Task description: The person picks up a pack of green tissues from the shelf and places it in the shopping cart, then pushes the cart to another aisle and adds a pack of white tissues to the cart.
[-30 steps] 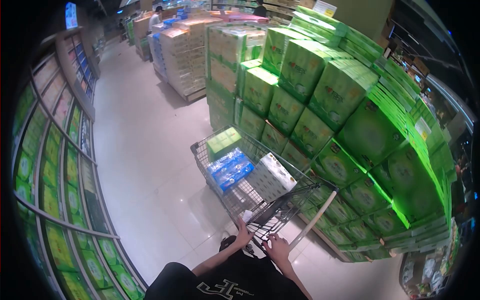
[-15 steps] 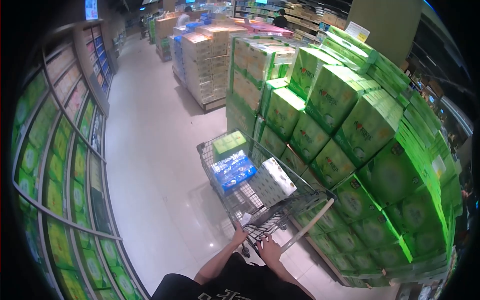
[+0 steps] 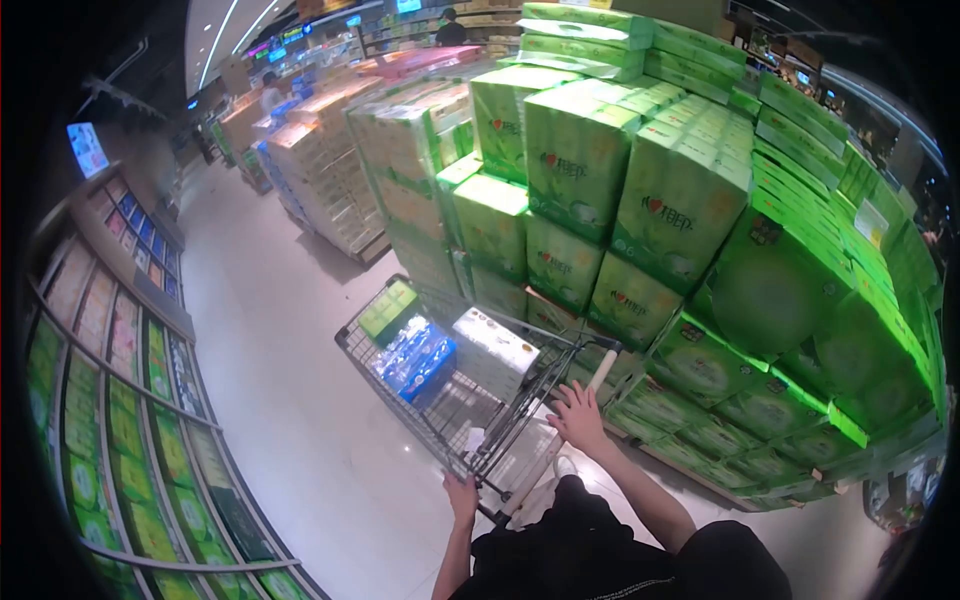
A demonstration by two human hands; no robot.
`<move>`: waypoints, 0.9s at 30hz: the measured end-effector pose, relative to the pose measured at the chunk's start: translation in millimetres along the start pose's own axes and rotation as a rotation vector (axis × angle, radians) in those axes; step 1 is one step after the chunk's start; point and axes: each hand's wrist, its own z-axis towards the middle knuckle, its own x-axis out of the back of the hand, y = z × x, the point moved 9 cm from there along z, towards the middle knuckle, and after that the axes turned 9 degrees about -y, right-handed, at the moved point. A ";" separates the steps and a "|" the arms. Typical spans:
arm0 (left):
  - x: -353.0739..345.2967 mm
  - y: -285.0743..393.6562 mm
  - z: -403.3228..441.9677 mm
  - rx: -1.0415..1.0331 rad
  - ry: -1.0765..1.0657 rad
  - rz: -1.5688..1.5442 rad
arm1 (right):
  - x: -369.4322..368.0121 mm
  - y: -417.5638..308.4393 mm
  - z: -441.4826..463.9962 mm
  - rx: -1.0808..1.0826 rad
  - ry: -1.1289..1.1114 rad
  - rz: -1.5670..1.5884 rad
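Observation:
A wire shopping cart (image 3: 372, 383) stands in front of me at an angle. My left hand (image 3: 460, 497) is closed on the near left corner of its frame. Fingers spread, my right hand (image 3: 577, 415) rests at the pale push handle (image 3: 537, 463), touching it without wrapping round it. Inside the basket are a green pack (image 3: 390, 312) at the far end, a blue shiny plastic-wrapped pack (image 3: 418, 358) and a white patterned pack (image 3: 497, 350). A small white tag (image 3: 476, 438) is on the cart near my left hand.
Stacked green tissue cartons (image 3: 680, 190) rise close on the right of the cart. Shelves of green packs (image 3: 130, 460) line the left, behind curved rails. Further pallets of packs (image 3: 325, 180) stand ahead beside the pale aisle floor (image 3: 250, 330). Two people are in the distance.
My right hand has left the basket's near edge and moved to the push handle, its fingers spreading. My left hand stays by the cart's corner. The view has turned right.

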 end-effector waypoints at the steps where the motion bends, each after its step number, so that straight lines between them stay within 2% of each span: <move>1: -2.2 -19.9 3.2 -0.019 0.018 0.025 | 0.8 20.6 1.5 -0.026 0.005 -0.078; 2: 2.9 -28.5 6.5 -0.037 0.049 0.040 | -7.3 28.2 4.0 0.046 -0.036 -0.064; 3: 6.7 -28.2 0.8 0.038 0.086 -0.129 | -14.4 32.7 6.1 0.125 -0.079 -0.054; 4: 3.5 -29.3 7.0 0.029 0.092 -0.229 | -18.0 31.9 12.5 0.142 -0.192 -0.074; 6: 3.8 -34.0 14.7 0.038 0.124 -0.186 | -20.8 25.5 8.5 0.256 -0.221 -0.047; 7: 6.6 -45.9 25.7 -0.046 0.156 -0.064 | -16.8 20.5 4.4 0.289 -0.235 -0.022; 8: 8.7 -49.6 35.5 -0.024 0.174 -0.036 | -22.7 23.2 8.5 0.271 -0.229 -0.026; 10: 16.7 -36.4 21.0 0.030 0.211 0.035 | -10.7 12.9 3.7 0.418 -0.176 0.069; 11: 21.9 -24.7 18.9 0.062 0.245 0.085 | -12.0 15.2 10.7 0.419 -0.172 0.060; 14: 33.4 -29.2 37.1 0.034 0.252 0.099 | -17.8 18.5 17.8 0.495 -0.146 0.125; 15: 9.9 -42.0 81.6 0.000 0.285 0.111 | -41.5 40.8 44.9 0.568 -0.164 0.160; 16: 16.3 -38.7 86.4 0.015 0.272 0.161 | -46.0 39.3 45.7 0.598 -0.195 0.233; 21: 31.8 -25.8 117.3 0.074 0.256 0.335 | -60.1 37.7 72.0 0.553 -0.263 0.216; 25: 47.1 -36.3 124.0 0.133 0.240 0.345 | -69.9 38.5 85.2 0.631 -0.405 0.389; 27: 56.7 -39.8 134.5 0.169 0.237 0.303 | -67.5 47.3 102.2 0.692 -0.244 0.282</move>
